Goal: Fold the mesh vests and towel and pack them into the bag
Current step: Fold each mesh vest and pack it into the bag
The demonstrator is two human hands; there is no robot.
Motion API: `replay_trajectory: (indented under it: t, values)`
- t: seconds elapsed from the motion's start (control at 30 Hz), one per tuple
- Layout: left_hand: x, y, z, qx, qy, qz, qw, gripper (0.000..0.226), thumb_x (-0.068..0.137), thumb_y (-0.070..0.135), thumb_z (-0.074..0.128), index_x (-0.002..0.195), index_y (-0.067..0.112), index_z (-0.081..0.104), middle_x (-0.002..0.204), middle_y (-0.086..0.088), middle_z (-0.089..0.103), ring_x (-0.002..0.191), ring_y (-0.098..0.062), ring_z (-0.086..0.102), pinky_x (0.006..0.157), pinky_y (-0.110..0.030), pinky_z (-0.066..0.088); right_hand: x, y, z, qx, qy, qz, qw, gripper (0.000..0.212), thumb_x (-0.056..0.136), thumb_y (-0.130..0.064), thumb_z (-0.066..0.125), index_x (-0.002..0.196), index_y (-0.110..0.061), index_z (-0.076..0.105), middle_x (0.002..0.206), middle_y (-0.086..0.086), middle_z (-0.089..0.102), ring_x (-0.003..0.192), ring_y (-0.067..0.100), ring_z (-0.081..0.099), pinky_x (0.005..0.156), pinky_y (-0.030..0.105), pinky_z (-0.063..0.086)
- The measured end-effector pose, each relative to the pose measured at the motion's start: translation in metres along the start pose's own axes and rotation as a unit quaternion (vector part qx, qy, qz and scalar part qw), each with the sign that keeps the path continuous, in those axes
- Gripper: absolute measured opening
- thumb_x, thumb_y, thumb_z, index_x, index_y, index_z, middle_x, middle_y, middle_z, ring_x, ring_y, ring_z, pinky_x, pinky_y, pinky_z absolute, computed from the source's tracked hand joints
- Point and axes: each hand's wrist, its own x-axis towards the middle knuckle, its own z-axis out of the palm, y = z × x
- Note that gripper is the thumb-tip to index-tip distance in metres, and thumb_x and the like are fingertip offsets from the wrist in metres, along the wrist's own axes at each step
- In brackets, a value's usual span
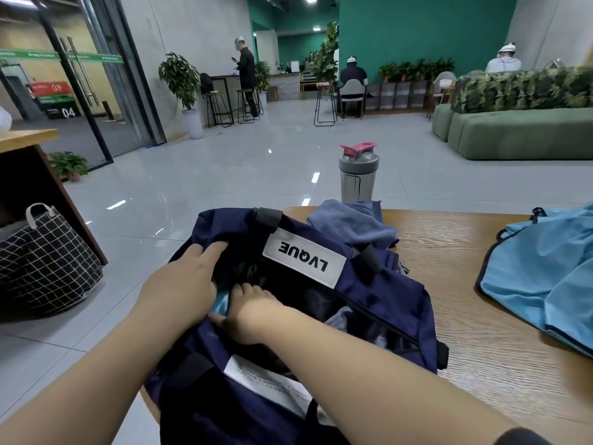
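A navy duffel bag (pixel 378 284) with a white LVQUE label lies open on the wooden table (pixel 449 252). My left hand (pixel 183 284) rests on the bag's left end, its fingers straight and reaching under the upper flap. My right hand (pixel 250 313) reaches into the opening, its fingertips hidden in the dark interior beside a strip of light blue fabric (pixel 221 301). A blue towel (pixel 349 223) lies crumpled behind the bag. One light blue mesh vest (pixel 542 277) with dark trim is spread on the table at the right.
A grey shaker bottle (pixel 358 175) with a red lid stands behind the towel at the table's far edge. A black checked basket (pixel 45 264) sits on the floor at the left beside a wooden counter. Stools, sofas and several people are far across the tiled floor.
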Motion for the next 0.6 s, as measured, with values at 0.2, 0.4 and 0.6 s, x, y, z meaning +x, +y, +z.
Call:
replay_trajectory:
  t: [0.2,0.4,0.6]
  values:
    - [-0.025,0.012,-0.005,0.044,0.076,-0.009,0.996,0.058,0.084,0.035,0.064,0.139,0.038,0.043,0.149,-0.012,0.028,0.131,-0.041,0.029,0.100,-0.058,0.031,-0.047,0.033,-0.014,0.124,0.033,-0.077,0.989,0.058,0.099,-0.047,0.038,0.143,-0.010,0.036,0.145,0.012,0.041,0.134,0.028,0.038,0.109,0.035,0.031]
    - [-0.043,0.112,-0.025,-0.008,-0.006,0.013,1.000,0.057,0.095,0.039,0.040,0.146,0.039,0.015,0.158,0.000,-0.009,0.144,-0.025,-0.018,0.113,-0.053,-0.003,-0.090,0.091,-0.009,0.180,0.208,-0.158,0.948,0.026,0.093,-0.025,0.050,0.109,-0.013,0.065,0.125,-0.001,0.061,0.110,0.012,0.056,0.095,0.027,0.043]
    - [-0.054,0.218,0.009,-0.154,-0.047,0.022,0.987,0.055,0.100,0.031,0.035,0.149,0.027,0.011,0.158,-0.001,-0.007,0.145,-0.022,-0.013,0.114,-0.052,-0.005,-0.151,0.158,0.012,0.162,0.427,-0.040,0.889,0.035,0.082,-0.024,0.048,0.098,-0.001,0.070,0.100,0.011,0.068,0.091,0.016,0.054,0.079,0.016,0.037]
